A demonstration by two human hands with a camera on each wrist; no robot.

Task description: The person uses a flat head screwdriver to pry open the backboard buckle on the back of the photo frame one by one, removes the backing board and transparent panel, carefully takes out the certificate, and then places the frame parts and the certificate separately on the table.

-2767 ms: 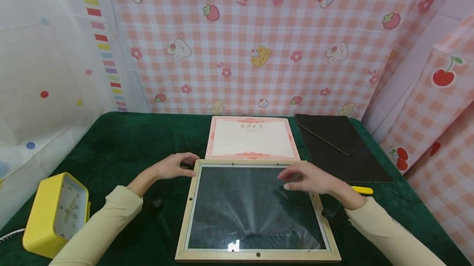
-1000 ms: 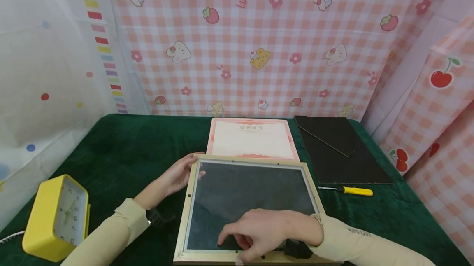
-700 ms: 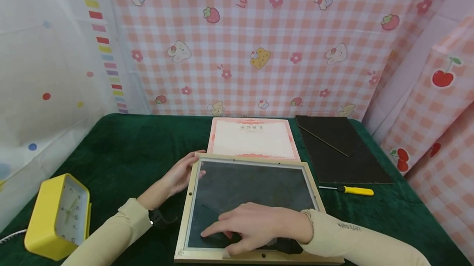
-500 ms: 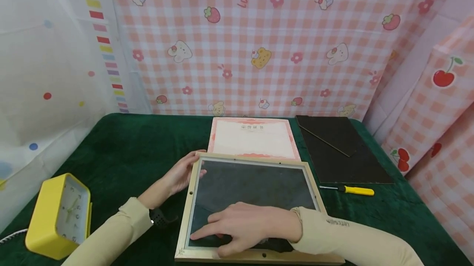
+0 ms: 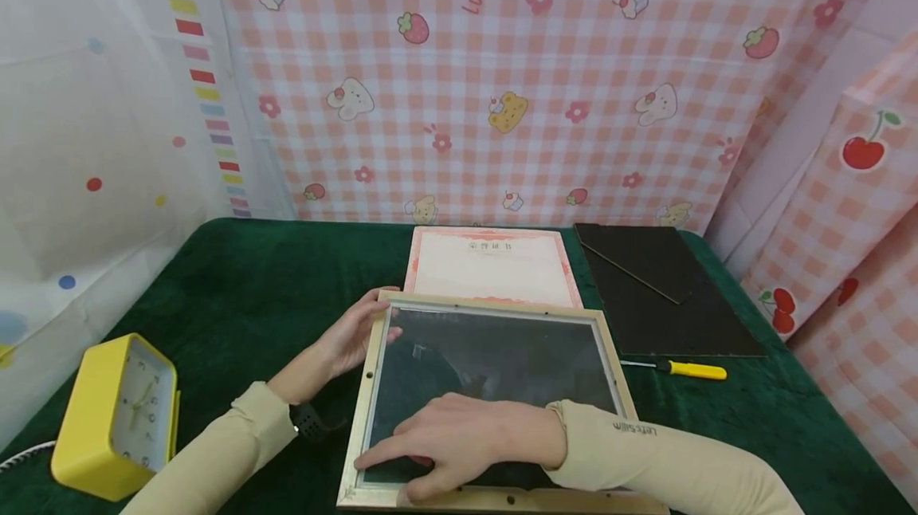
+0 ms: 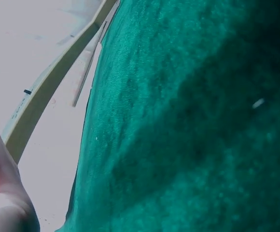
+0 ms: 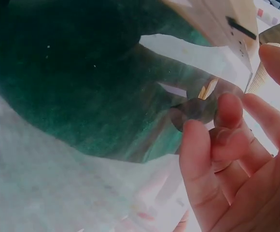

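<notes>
A light wooden picture frame (image 5: 613,355) with a glass pane (image 5: 502,355) lies before me, its far edge seeming raised. My left hand (image 5: 351,336) grips its far left corner, fingertips showing through the glass; in the left wrist view that hand (image 6: 7,193) is beside the frame's side (image 6: 53,79). My right hand (image 5: 459,435) reaches across the near left part of the pane. Its index finger points to the left inner edge, and the thumb is at the near rail. In the right wrist view, the right hand (image 7: 241,164) has its fingertips at the glass (image 7: 82,96).
Behind the frame lies a pink-bordered certificate (image 5: 495,268). A black backing board (image 5: 667,308) is at the right, with a yellow-handled screwdriver (image 5: 696,371) in front of it. A yellow alarm clock (image 5: 86,411) stands on the green cloth (image 5: 287,260) at left.
My right hand has travelled from above the far right of the pane to its near left corner. The left hand now holds the far left corner, and the frame's far edge has shifted up.
</notes>
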